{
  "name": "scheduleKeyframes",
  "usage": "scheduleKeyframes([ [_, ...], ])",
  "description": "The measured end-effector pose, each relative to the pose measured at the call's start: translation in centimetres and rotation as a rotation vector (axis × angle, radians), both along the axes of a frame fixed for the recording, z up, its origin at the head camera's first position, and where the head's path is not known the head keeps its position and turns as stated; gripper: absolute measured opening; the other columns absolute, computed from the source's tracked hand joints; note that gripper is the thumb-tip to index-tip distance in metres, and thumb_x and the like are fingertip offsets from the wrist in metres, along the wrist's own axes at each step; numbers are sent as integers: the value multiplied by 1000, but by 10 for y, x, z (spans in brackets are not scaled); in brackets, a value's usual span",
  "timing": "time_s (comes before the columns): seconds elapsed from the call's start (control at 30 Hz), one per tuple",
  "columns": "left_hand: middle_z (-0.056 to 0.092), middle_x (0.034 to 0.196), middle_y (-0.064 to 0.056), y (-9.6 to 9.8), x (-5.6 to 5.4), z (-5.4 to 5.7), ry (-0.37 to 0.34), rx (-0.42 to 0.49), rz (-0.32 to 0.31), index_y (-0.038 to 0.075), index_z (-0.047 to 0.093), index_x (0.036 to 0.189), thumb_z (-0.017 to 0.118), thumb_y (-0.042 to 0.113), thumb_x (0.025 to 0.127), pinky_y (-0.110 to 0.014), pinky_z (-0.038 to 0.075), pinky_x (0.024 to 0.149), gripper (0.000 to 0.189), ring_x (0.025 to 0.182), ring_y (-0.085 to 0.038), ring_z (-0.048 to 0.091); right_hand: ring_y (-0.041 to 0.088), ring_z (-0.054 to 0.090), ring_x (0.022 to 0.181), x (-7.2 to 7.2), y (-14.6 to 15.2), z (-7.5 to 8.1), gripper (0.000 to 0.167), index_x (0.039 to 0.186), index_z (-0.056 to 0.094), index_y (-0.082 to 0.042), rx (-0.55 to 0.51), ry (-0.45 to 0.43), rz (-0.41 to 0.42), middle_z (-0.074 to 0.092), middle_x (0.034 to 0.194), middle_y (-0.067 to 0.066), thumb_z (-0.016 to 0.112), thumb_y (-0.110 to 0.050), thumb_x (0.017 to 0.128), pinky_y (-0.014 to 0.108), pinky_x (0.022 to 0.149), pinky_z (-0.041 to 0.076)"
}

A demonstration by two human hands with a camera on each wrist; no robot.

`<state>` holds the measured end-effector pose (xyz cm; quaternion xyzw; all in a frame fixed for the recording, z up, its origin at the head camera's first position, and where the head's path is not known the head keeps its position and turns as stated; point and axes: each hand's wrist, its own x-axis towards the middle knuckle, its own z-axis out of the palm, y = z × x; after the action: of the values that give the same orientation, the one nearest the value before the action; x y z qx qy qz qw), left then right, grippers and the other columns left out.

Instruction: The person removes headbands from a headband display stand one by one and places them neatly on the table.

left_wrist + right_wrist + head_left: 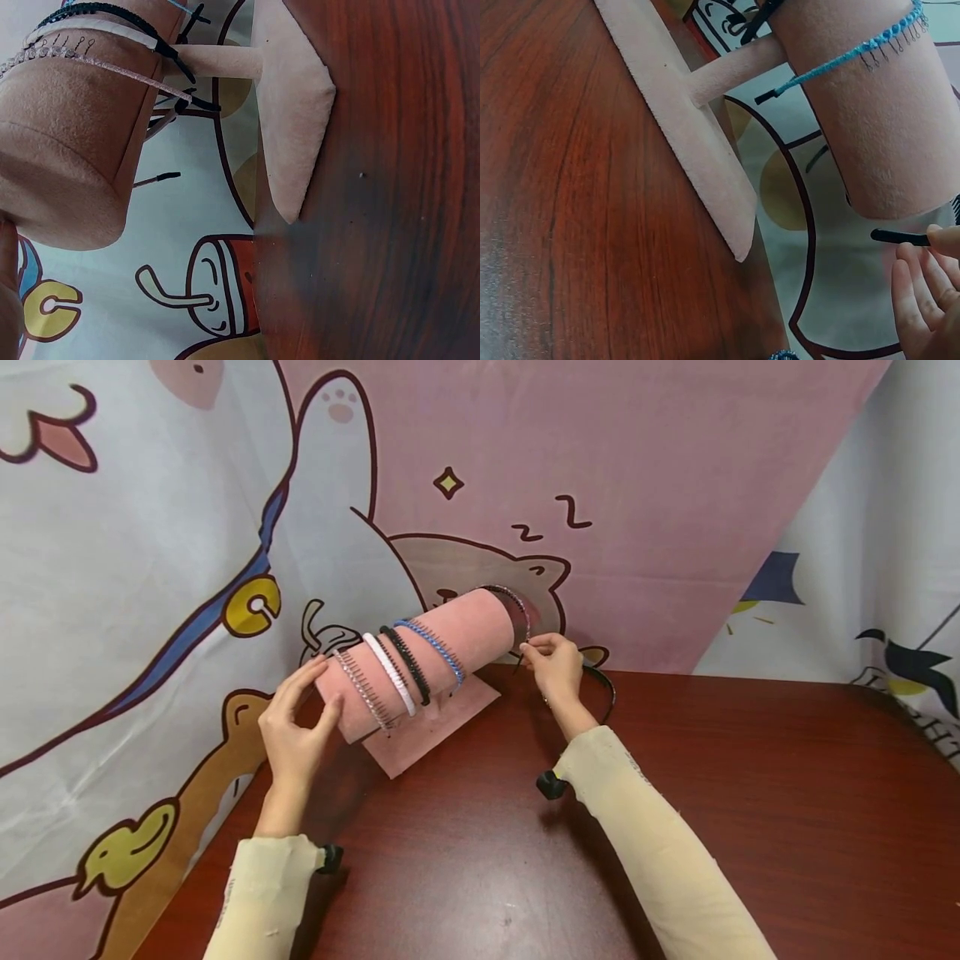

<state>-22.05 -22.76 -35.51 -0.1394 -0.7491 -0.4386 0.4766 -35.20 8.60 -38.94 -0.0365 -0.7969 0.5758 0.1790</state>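
A pink padded headband stand [480, 628] has a horizontal roll on a post and flat base. My left hand [294, 727] holds the roll's left end between thumb and fingers. Near the roll's right end, my right hand [555, 670] pinches a dark sparkly headband [522, 607] by one tip; its arch passes behind that end. In the right wrist view the black headband tip [900, 237] sticks out from the fingers. Around the roll sit a clear beaded headband [360, 689], a white headband [388, 672], a black headband [406, 663] and a blue headband [435, 649].
Another dark headband [612, 693] lies on the brown table [720, 777], partly hidden behind my right hand. The stand's base [442, 727] rests near the back edge, close to a printed cartoon cloth [637, 527] that hangs behind and at the sides.
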Motion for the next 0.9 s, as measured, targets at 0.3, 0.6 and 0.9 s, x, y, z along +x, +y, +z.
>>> scheduleKeyframes([
  [0.3, 68, 122, -27, 0, 0, 1, -17, -1, -9, -8, 69, 116, 73, -8, 79, -15, 46, 105, 38, 120, -20, 64, 30, 76, 81, -4, 8, 0, 20, 100, 73, -1, 17, -44, -22, 77, 95, 18, 72, -19, 91, 11, 55, 51],
  [0.6, 66, 124, -29, 0, 2, 3, -52, 25, -55, -9, 68, 118, 71, -11, 80, -15, 46, 105, 38, 122, -17, 64, 28, 77, 82, -7, 13, 0, 18, 100, 73, -2, 74, -51, -45, 78, 96, 16, 72, -18, 91, 10, 54, 50],
  [0.9, 65, 126, -29, -6, 2, 3, -86, 71, -130, -11, 66, 119, 70, -12, 81, -19, 46, 107, 38, 124, -16, 62, 23, 77, 77, -8, 26, -3, 20, 103, 72, -2, 73, -70, -57, 77, 98, 17, 72, -19, 91, 9, 54, 49],
])
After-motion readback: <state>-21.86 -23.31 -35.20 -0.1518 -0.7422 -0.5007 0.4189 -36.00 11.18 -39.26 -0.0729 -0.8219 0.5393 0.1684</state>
